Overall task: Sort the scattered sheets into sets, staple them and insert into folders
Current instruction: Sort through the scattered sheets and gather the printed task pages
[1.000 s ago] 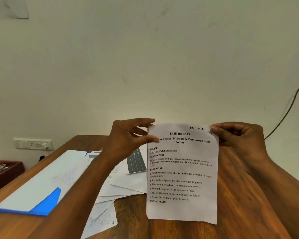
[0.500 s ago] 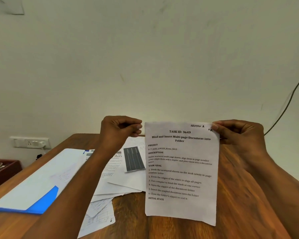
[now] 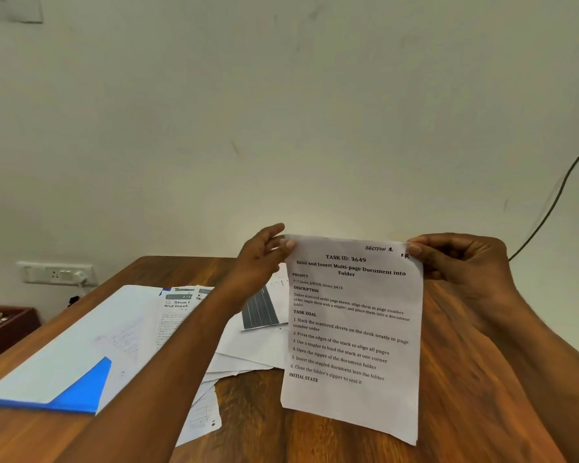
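I hold a printed sheet (image 3: 351, 329) headed "TASK ID: 3649", marked "SECTION 1", upright above the wooden table (image 3: 482, 396). My right hand (image 3: 465, 262) pinches its top right corner. My left hand (image 3: 261, 262) is at the top left corner, thumb tip on the front of the paper and fingers behind it. Scattered sheets (image 3: 248, 349) lie overlapping on the table to the left of the held sheet, one with a dark striped picture. A pale folder with a blue corner (image 3: 64, 355) lies flat at the left. No stapler is in view.
A wall socket with a plug (image 3: 57, 274) sits on the wall at the left. A dark red tray (image 3: 7, 325) stands beside the table's left edge. A black cable (image 3: 555, 202) runs down the wall at the right. Bare wood shows right of the sheet.
My left hand let go of the sheet's top left corner, curled away, and has now come back to that corner. My right hand kept its hold throughout.
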Tool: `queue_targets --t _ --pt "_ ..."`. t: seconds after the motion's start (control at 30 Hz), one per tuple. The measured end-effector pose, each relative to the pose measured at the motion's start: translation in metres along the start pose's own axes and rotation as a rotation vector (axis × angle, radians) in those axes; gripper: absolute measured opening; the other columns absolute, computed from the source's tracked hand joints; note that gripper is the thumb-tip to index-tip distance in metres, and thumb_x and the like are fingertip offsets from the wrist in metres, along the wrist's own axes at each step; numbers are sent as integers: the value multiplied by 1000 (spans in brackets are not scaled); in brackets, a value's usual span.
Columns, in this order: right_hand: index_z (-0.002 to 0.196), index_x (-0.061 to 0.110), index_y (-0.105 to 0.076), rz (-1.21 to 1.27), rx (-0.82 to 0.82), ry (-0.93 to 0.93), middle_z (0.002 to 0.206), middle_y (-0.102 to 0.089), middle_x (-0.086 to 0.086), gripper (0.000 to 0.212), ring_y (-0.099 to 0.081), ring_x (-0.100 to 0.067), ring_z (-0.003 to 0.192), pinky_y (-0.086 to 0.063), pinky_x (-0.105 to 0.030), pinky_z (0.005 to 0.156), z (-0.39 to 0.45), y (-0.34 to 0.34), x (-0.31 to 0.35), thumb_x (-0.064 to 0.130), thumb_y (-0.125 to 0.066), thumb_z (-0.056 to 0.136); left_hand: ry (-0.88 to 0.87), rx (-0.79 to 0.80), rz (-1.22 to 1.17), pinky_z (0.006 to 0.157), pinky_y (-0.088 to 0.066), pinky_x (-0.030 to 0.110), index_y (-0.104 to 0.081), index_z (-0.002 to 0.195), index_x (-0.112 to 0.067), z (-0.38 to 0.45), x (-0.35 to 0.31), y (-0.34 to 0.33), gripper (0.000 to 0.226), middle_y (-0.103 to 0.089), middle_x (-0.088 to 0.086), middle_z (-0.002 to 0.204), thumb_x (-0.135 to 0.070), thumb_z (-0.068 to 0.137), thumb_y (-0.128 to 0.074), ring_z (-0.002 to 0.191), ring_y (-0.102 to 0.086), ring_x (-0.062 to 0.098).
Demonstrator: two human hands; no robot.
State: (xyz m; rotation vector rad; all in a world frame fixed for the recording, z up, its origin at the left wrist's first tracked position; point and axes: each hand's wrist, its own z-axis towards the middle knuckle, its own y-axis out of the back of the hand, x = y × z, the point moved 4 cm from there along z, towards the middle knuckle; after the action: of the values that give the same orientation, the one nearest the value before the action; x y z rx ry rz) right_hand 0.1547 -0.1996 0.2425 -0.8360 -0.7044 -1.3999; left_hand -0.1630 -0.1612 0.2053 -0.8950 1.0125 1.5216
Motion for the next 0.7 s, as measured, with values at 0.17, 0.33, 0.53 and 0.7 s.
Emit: queue_targets --t 0.17,0.33,0.53,0.7 --pt "91 -2 -77 47 -39 -6 82 -80 -11 10 -73 -14 66 -58 -20 59 3 6 -3 -2 -79 81 -173 -166 -126 74 -64 36 -79 109 -4 0 -10 -8 16 -79 12 94 -11 99 -68 83 -73 18" --pt "92 0 -77 71 -68 -12 79 -79 -11 10 -72 -17 65 -58 -21 58 5 12 -10 -2 -79 83 -276 -226 -79 67 -65 38 -81 100 -3 -4 -19 -6 10 -81 13 88 -5 91 -77 77 -78 27" --pt "94 5 -78 132 -63 -44 85 -79 -13 19 -73 -23 72 -61 -26 62 7 12 -20 11 -82 76 -315 -260 -112 66 -63 33 -82 97 -6 -8 -25 -4 11 -81 8 85 -3 87 -80 75 -78 23" --pt "111 10 -77 25 201 -216 102 -81 -9 31 -79 -25 90 -64 -33 76 -15 5 -46 18 -82 81 -333 -303 -120 66 -62 33 -82 99 -4 -9 -19 3 11 -81 10 86 -5 87 -80 75 -77 21"
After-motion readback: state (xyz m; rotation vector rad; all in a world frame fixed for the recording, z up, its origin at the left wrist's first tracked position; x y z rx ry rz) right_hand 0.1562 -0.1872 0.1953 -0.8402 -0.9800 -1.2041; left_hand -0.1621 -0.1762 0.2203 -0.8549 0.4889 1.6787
